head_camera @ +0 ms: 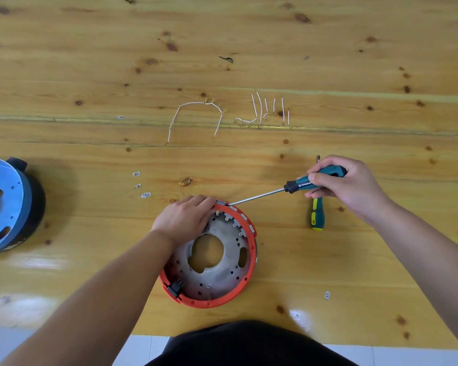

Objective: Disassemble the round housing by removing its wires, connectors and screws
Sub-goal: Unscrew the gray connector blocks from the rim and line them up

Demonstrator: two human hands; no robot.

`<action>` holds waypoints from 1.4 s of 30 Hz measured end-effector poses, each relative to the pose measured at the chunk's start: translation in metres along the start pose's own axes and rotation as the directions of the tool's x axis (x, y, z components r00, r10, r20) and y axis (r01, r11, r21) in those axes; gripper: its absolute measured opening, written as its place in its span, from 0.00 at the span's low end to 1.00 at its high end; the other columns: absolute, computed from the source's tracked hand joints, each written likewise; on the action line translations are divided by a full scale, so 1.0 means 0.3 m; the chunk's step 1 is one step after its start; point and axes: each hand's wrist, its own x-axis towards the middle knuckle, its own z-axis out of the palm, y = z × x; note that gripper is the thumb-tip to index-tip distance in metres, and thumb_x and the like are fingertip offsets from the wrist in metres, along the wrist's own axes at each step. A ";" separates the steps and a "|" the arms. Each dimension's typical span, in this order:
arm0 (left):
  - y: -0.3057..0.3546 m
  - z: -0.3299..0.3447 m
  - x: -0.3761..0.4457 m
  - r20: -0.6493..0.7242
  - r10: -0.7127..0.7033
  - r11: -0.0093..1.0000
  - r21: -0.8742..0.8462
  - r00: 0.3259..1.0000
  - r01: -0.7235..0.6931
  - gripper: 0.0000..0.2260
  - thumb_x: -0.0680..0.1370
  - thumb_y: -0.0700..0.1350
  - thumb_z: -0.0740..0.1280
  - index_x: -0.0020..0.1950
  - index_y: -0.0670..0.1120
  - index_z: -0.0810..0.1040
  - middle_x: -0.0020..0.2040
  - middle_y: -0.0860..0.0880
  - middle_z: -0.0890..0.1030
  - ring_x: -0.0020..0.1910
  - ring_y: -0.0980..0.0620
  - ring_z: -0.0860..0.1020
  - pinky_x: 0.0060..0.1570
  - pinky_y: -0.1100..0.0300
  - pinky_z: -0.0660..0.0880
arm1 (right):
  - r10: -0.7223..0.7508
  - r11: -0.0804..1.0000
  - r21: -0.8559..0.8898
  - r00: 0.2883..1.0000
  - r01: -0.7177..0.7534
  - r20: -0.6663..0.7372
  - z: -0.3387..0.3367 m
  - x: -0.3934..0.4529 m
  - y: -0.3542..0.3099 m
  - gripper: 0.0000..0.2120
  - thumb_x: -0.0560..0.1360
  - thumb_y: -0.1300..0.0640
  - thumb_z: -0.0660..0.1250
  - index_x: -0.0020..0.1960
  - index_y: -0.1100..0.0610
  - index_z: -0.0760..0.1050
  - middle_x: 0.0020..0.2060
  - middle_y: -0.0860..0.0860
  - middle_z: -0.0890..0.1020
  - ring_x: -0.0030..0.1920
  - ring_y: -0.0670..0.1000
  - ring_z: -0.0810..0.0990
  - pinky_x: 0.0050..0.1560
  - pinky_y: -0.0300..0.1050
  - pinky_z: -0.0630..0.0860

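Round orange-rimmed housing (214, 262) with grey metal plate lies flat, tabs lining its rim.

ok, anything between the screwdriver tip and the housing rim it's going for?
Nothing visible. The teal-handled screwdriver, gripped by the right hand, has its tip already at the far rim of the round orange-rimmed housing, just right of the left hand's fingertips steadying that rim.
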 end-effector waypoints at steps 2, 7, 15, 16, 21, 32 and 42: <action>-0.003 0.000 0.000 0.006 -0.005 1.000 0.000 1.000 0.005 0.14 0.85 0.52 0.55 0.64 0.47 0.75 0.53 0.47 0.84 0.46 0.42 0.83 0.30 0.49 0.81 | 0.059 0.998 0.023 0.996 -0.061 0.059 -0.011 0.004 0.005 0.06 0.77 0.65 0.74 0.47 0.55 0.86 0.47 0.57 0.89 0.44 0.64 0.89 0.45 0.42 0.85; -0.001 0.002 -0.004 0.024 -0.012 1.000 0.010 1.000 0.012 0.15 0.85 0.52 0.55 0.63 0.47 0.76 0.52 0.47 0.83 0.44 0.42 0.82 0.29 0.49 0.80 | 0.289 0.957 -0.044 0.921 -0.287 0.263 -0.061 0.011 -0.009 0.12 0.79 0.67 0.70 0.55 0.54 0.88 0.52 0.59 0.88 0.50 0.62 0.89 0.45 0.40 0.84; -0.001 0.007 -0.003 0.030 -0.025 0.999 0.027 0.999 0.024 0.16 0.85 0.52 0.55 0.62 0.45 0.78 0.49 0.48 0.83 0.43 0.43 0.81 0.28 0.50 0.79 | 0.441 0.873 -0.388 0.817 -0.295 0.371 -0.041 -0.001 -0.002 0.17 0.79 0.61 0.64 0.61 0.47 0.85 0.42 0.57 0.87 0.27 0.49 0.69 0.24 0.38 0.60; -0.001 0.007 -0.004 0.033 -0.027 0.999 0.030 0.999 0.026 0.16 0.85 0.52 0.56 0.62 0.46 0.78 0.49 0.48 0.83 0.43 0.43 0.81 0.28 0.50 0.79 | 0.438 0.878 -0.377 0.812 -0.294 0.387 -0.041 -0.010 0.008 0.17 0.78 0.58 0.65 0.60 0.45 0.86 0.39 0.56 0.86 0.27 0.48 0.68 0.24 0.38 0.60; -0.002 0.009 -0.002 0.059 -0.046 0.998 0.038 0.997 0.044 0.16 0.85 0.53 0.55 0.62 0.46 0.78 0.47 0.48 0.82 0.42 0.43 0.81 0.29 0.50 0.79 | 0.406 0.898 -0.325 0.845 -0.297 0.349 -0.025 -0.078 0.089 0.18 0.74 0.54 0.66 0.61 0.40 0.84 0.35 0.52 0.79 0.27 0.49 0.67 0.27 0.38 0.65; 0.012 0.003 0.002 0.052 -0.073 0.996 0.049 0.996 0.070 0.17 0.85 0.53 0.54 0.59 0.45 0.79 0.44 0.48 0.80 0.40 0.43 0.80 0.28 0.51 0.78 | 0.396 0.918 -0.111 0.878 -0.380 0.267 0.067 -0.235 0.239 0.18 0.84 0.64 0.61 0.69 0.48 0.78 0.34 0.53 0.76 0.27 0.49 0.64 0.28 0.39 0.61; 0.014 0.005 0.004 0.031 -0.077 0.996 0.051 0.997 0.076 0.16 0.84 0.52 0.55 0.56 0.45 0.79 0.42 0.48 0.79 0.37 0.44 0.78 0.25 0.54 0.75 | 0.373 0.917 0.051 0.895 -0.397 0.244 0.182 -0.299 0.294 0.20 0.84 0.64 0.61 0.67 0.43 0.79 0.36 0.54 0.75 0.29 0.48 0.65 0.29 0.40 0.62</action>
